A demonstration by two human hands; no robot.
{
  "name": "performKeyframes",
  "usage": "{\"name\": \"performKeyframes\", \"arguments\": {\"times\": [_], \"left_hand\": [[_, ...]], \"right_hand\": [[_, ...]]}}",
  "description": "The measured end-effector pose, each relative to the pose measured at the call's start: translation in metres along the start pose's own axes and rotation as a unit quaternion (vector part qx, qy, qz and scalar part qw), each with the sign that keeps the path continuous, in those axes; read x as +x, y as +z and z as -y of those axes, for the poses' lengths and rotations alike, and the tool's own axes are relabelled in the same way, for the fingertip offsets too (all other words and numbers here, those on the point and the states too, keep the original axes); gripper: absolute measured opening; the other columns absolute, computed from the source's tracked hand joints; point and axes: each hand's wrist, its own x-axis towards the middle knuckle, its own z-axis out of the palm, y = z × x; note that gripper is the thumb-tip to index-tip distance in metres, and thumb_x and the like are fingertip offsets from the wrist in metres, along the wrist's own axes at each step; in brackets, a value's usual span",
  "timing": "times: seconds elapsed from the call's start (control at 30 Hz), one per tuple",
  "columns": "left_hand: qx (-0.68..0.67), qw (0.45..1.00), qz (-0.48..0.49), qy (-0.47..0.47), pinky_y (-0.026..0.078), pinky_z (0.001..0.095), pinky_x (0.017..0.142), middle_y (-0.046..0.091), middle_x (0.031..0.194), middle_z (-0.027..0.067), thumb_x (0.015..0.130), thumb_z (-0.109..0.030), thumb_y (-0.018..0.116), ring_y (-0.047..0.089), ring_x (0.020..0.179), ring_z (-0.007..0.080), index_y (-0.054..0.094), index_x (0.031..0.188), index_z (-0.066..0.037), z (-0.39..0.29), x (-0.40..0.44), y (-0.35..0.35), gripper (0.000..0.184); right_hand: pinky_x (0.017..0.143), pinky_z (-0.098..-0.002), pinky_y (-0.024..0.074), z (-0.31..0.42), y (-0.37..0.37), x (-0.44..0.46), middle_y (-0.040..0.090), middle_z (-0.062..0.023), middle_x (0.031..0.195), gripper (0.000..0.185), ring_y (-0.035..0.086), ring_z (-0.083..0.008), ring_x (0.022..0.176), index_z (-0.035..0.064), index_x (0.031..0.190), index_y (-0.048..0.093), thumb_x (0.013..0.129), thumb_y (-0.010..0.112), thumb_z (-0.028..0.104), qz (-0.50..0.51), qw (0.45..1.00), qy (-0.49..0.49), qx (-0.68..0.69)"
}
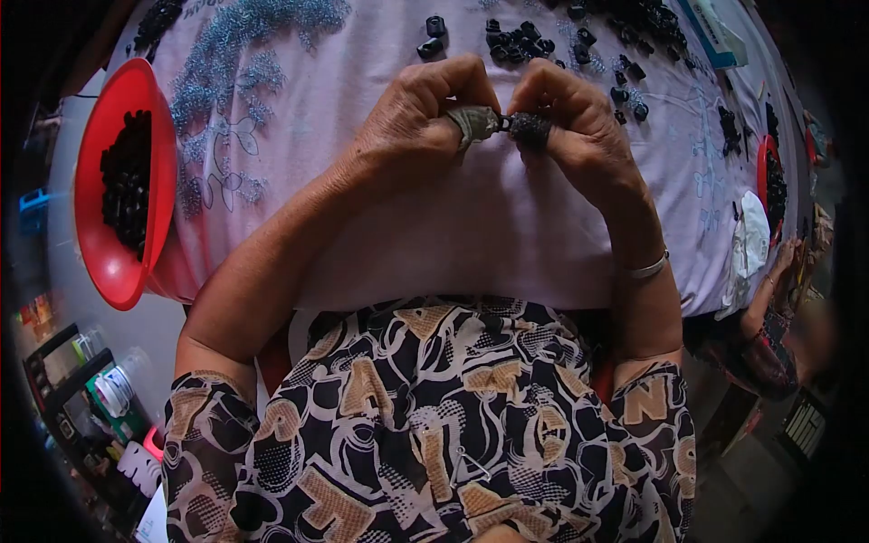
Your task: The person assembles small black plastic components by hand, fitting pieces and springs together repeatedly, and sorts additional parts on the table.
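Observation:
My left hand point(418, 110) and my right hand point(584, 127) meet above the cloth-covered table, fingers pinched together. Between their fingertips is a small black part point(504, 123), mostly hidden, so I cannot make out its exact kind. A greyish cloth wrap point(474, 124) covers a finger of my left hand, and a dark wrap point(530, 131) covers one on my right. Just beyond the hands lie a pile of small black plastic parts point(520, 42) and two loose black pieces point(435, 26).
A red bowl point(161, 204) of black parts stands at the left. More black parts point(638, 23) are heaped at the far right, near a blue-and-white box point(715, 34). A white bag point(749, 244) hangs by the right edge. Another person's arm point(769, 285) shows beyond it.

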Motion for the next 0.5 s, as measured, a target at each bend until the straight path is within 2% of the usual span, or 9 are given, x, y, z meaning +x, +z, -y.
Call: {"name": "performKeyframes", "arguments": {"times": [0.07, 0.17, 0.3, 0.4, 0.5], "left_hand": [[0.072, 0.995, -0.020, 0.069, 0.043, 0.0272, 0.060, 0.056, 0.068, 0.0048, 0.070, 0.011, 0.045, 0.056, 0.066, 0.0129, 0.056, 0.081, -0.001, 0.003, 0.000, 0.002, 0.020], [0.106, 0.990, -0.030, 0.085, 0.044, 0.0295, 0.065, 0.057, 0.069, 0.0087, 0.070, 0.011, 0.044, 0.058, 0.071, 0.0165, 0.055, 0.080, -0.001, -0.001, -0.001, 0.004, 0.019], [0.110, 0.989, -0.050, 0.091, 0.045, 0.0308, 0.065, 0.059, 0.071, 0.0110, 0.070, 0.011, 0.045, 0.059, 0.070, 0.0193, 0.055, 0.079, -0.001, 0.000, -0.003, 0.009, 0.019], [0.143, 0.984, -0.040, 0.097, 0.046, 0.0318, 0.064, 0.060, 0.072, 0.0113, 0.070, 0.012, 0.045, 0.060, 0.070, 0.0205, 0.055, 0.080, -0.001, 0.001, -0.002, 0.010, 0.019], [0.197, 0.966, -0.059, 0.155, 0.046, 0.0323, 0.063, 0.060, 0.072, 0.0119, 0.071, 0.011, 0.046, 0.061, 0.069, 0.0213, 0.055, 0.080, -0.001, 0.003, -0.001, 0.013, 0.018]], "right_hand": [[0.049, -0.0194, 0.0385, 0.000, 0.000, -0.001, 0.053, 0.0010, 0.066, 0.016, 0.049, -0.0046, 0.055, 0.0056, 0.086, 0.053, 0.080, 0.046, -0.007, 0.001, 1.000, -0.003, -0.018], [0.049, -0.0201, 0.0392, 0.000, 0.002, -0.001, 0.052, 0.0001, 0.067, 0.020, 0.050, -0.0053, 0.056, 0.0049, 0.086, 0.052, 0.077, 0.042, -0.009, -0.002, 1.000, -0.002, -0.029], [0.049, -0.0221, 0.0409, 0.001, 0.002, -0.001, 0.051, -0.0019, 0.068, 0.027, 0.050, -0.0074, 0.056, 0.0037, 0.086, 0.051, 0.070, 0.037, -0.012, -0.003, 0.998, -0.010, -0.058], [0.050, -0.0231, 0.0418, -0.002, 0.001, -0.001, 0.051, -0.0030, 0.069, 0.027, 0.051, -0.0084, 0.056, 0.0037, 0.086, 0.051, 0.069, 0.038, -0.013, 0.005, 0.996, -0.037, -0.084], [0.050, -0.0233, 0.0419, 0.000, 0.000, -0.001, 0.051, -0.0036, 0.070, 0.028, 0.051, -0.0084, 0.056, 0.0041, 0.086, 0.051, 0.068, 0.038, -0.013, 0.004, 0.995, -0.028, -0.091]]}}
